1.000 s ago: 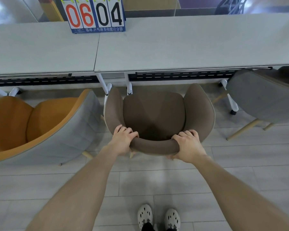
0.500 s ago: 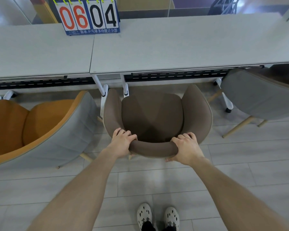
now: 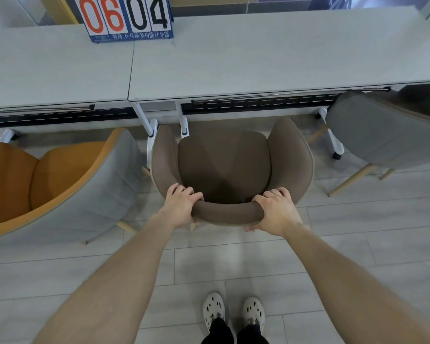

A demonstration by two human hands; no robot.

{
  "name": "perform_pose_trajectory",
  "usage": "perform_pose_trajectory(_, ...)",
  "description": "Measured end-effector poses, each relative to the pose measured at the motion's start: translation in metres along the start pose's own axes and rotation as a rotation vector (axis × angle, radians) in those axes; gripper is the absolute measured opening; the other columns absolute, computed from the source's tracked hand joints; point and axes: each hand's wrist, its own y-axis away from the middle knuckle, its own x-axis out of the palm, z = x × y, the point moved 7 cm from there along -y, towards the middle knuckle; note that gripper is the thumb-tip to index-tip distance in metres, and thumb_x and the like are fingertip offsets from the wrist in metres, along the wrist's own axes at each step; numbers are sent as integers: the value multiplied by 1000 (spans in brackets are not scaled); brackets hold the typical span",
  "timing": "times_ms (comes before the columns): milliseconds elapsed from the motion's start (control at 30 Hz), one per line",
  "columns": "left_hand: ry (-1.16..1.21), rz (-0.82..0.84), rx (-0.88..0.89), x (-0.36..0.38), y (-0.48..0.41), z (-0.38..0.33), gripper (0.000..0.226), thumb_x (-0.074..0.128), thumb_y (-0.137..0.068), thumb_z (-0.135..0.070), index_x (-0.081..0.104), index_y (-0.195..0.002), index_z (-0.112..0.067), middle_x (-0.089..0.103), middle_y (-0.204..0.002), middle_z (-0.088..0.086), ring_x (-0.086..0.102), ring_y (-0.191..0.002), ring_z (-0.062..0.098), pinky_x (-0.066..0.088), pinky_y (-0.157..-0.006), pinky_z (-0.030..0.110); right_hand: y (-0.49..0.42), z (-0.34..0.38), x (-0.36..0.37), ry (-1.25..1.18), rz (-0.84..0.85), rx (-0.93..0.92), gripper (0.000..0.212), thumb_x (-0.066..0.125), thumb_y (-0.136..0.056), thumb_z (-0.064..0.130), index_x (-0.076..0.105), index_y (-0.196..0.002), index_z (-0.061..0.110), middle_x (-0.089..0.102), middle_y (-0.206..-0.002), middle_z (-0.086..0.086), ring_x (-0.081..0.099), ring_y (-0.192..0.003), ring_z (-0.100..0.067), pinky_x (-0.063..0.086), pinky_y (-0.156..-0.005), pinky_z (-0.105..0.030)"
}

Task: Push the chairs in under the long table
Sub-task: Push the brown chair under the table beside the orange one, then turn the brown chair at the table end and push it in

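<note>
Fingers (image 3: 184, 191) of the left hand (image 3: 181, 207) are curled together over the top rim of the brown chair's (image 3: 224, 167) backrest, gripping it at the left end of the curve. The right hand (image 3: 274, 212) grips the same rim at the right end, fingers wrapped over the top and the thumb showing below the back edge. Both forearms reach straight out to the chair. The chair faces the long table (image 3: 258, 65). Its whole seat is in view in front of the table's near edge, and its left arm is up against the white table legs. An orange chair (image 3: 47, 180) with a grey shell stands to the left, angled and clear of the table. A grey chair (image 3: 382, 135) stands to the right, partly beneath the table edge. A scoreboard (image 3: 127, 18) reading 06 04 stands on the table. White shoes (image 3: 233, 311) are on the pale plank floor (image 3: 209, 264).
</note>
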Motion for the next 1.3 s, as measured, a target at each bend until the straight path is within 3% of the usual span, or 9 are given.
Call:
perform_pose_trajectory(333, 10, 11, -26, 11, 3, -5, 65, 85, -79, -50, 55, -136, -43, 54, -131, -6, 45, -136, 24, 4, -132, 46, 9, -6, 5, 10, 39, -16, 103, 49, -53, 103, 62, -132, 38, 65, -118, 11, 56, -123, -19, 22, -127, -49)
perform_pose_trajectory(500, -24, 115, -36, 11, 3, -13, 109, 77, -58, -87, 44, -151, -40, 54, -142, -5, 42, -143, 24, 5, -131, 56, 15, -4, 2, -38, 48, -3, 96, 72, -69, 83, 57, -146, 29, 62, -136, 5, 50, -137, -23, 11, -132, -50)
perform_pose_trajectory(567, 34, 156, -30, -1, 5, -31, 114, 77, -59, -88, 43, -155, -36, 54, -146, -6, 45, -143, 22, 17, -130, 54, 27, -4, -1, -95, 31, -7, 88, 76, -80, 70, 52, -152, 26, 57, -147, 3, 43, -146, -23, 6, -134, -48)
perform_pose_trajectory(667, 182, 167, -11, -24, 2, -66, 106, 80, -66, -79, 46, -154, -32, 53, -149, -10, 52, -138, 18, 44, -117, 43, 49, -11, -12, -220, -8, -14, 74, 72, -95, 51, 45, -159, 26, 43, -165, 4, 28, -159, -20, 2, -135, -45)
perform_pose_trajectory(733, 209, 172, 17, -38, -8, -95, 94, 81, -72, -73, 51, -150, -31, 55, -148, -10, 55, -133, 17, 49, -112, 42, 64, -28, -20, -324, -34, 18, 65, 71, -98, 42, 48, -157, 27, 41, -167, 6, 25, -160, -17, 8, -135, -46)
perform_pose_trajectory(867, 157, 179, 74, -62, -45, -165, 66, 78, -88, -60, 58, -143, -30, 60, -145, -5, 58, -129, 18, 50, -110, 43, 94, -111, -31, -436, -29, 174, 54, 70, -98, 39, 59, -147, 20, 55, -155, 1, 45, -148, -25, 31, -125, -41)
perform_pose_trajectory(933, 127, 174, 90, -74, -68, -201, 61, 77, -90, -57, 60, -141, -29, 62, -143, -4, 59, -129, 19, 49, -109, 42, 109, -162, -37, -447, 6, 251, 53, 69, -99, 38, 58, -147, 18, 56, -152, 0, 49, -143, -26, 35, -120, -39)
perform_pose_trajectory(1067, 82, 131, 109, -94, -121, -294, 58, 78, -91, -54, 62, -139, -26, 64, -141, -2, 61, -127, 22, 49, -109, 42, 136, -291, -47, -463, 43, 381, 57, 68, -101, 43, 54, -152, 22, 54, -155, -1, 53, -139, -31, 44, -114, -41)
perform_pose_trajectory(1300, 54, 142, 146, -100, -207, -461, 64, 76, -93, -55, 57, -146, -24, 60, -150, 0, 57, -136, 23, 46, -114, 42, 183, -486, -79, -425, 34, 442, 55, 68, -99, 44, 57, -148, 21, 60, -146, -4, 62, -125, -33, 50, -107, -43)
